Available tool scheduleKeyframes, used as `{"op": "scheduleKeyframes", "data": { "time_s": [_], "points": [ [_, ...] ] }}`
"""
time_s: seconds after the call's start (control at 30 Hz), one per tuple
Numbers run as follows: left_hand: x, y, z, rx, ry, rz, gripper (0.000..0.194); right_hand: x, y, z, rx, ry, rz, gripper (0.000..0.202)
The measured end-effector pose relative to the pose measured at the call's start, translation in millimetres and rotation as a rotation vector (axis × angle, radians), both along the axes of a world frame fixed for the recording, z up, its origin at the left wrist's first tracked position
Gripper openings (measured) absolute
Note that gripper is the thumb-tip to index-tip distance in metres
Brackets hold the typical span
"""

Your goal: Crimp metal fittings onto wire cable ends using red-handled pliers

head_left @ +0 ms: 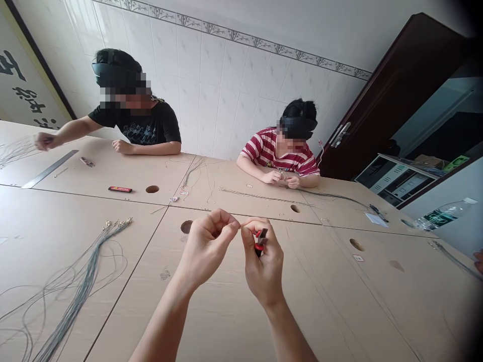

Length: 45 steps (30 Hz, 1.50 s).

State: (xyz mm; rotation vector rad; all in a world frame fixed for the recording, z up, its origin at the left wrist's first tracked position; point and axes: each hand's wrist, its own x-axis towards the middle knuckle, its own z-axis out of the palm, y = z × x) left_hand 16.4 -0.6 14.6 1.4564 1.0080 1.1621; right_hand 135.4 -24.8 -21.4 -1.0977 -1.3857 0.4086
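Observation:
Over the middle of the table, my left hand (pixel 207 249) is closed, with thumb and forefinger pinched together. Its fingertips meet those of my right hand (pixel 266 269) at a tiny piece too small to make out. Tucked in my right palm are small red-and-black pliers (pixel 260 242), partly hidden by the fingers. My right thumb and forefinger are also pinched at the meeting point. To the left lies a bundle of thin grey wires (pixel 88 281) with small metallic ends gathered at its top.
Across the table (pixel 211 322) sit a person in a black shirt (pixel 151 123) and one in a striped shirt (pixel 260 146), both handling wires. A steel ruler (pixel 51 168), a red-and-black box cutter (pixel 119 189) and a plastic bottle (pixel 443 215) lie around. Round holes pierce the tabletop.

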Motion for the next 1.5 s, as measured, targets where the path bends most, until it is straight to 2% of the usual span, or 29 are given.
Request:
{"op": "scheduleKeyframes", "data": {
  "time_s": [0.3, 0.47, 0.87, 1.07, 1.5],
  "points": [
    [-9, 3, 1.4, -0.136, -0.046, -0.064, 0.024, 4, 0, 1.6, -0.08, -0.018, 0.07, 0.011],
    [-8, 6, -0.8, -0.184, -0.105, 0.007, 0.018, 7, 1, 2.3, -0.117, 0.027, 0.089, 0.011],
    [-2, 4, -2.2, -0.146, -0.051, 0.069, 0.021, 9, 1, 6.6, -0.02, -0.076, -0.039, 0.005],
    [0, 5, -3.3, -0.169, -0.037, 0.017, 0.02, 12, 1, 8.0, -0.038, -0.104, -0.011, 0.007],
    [-1, 3, -1.0, -0.185, -0.044, -0.001, 0.02, 13, -2, 9.5, -0.122, -0.062, 0.024, 0.012]
  ]
}}
